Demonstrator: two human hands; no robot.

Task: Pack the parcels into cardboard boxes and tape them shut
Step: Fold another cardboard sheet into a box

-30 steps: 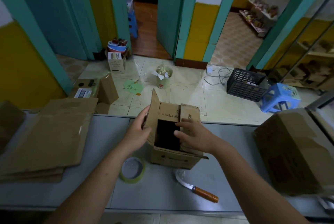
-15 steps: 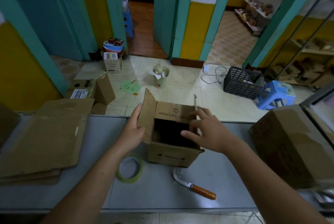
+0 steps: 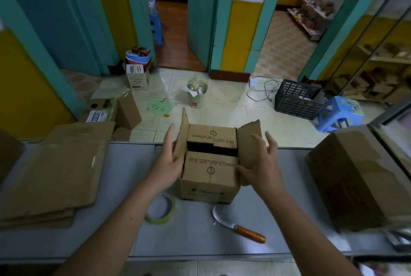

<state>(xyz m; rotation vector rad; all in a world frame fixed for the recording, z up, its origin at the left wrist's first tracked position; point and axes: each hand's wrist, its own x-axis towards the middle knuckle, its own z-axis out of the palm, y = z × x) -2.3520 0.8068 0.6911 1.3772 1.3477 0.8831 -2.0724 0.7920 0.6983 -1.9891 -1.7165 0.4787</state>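
Note:
A small cardboard box (image 3: 209, 179) printed "225*170*175mm" stands on the grey table (image 3: 200, 240). Its near and far flaps are folded inward, with a dark gap between them. What is inside is hidden. Both side flaps stand up. My left hand (image 3: 165, 162) lies with straight fingers against the outside of the left flap. My right hand (image 3: 263, 164) rests with straight fingers on the outside of the right flap, its thumb at the flap's lower edge. A roll of clear tape (image 3: 160, 211) lies just left of the box's near corner, partly under my left forearm.
A curved knife with an orange handle (image 3: 239, 226) lies in front of the box. Flattened cardboard sheets (image 3: 53, 175) are stacked at the table's left end. A large brown box (image 3: 360, 177) fills the right end. Beyond the table is tiled floor with a black crate (image 3: 295, 100) and a blue stool (image 3: 339, 113).
The near flap has been folded down over the opening. My right hand left the opening and now lies on the raised right flap. My left hand stays on the left flap.

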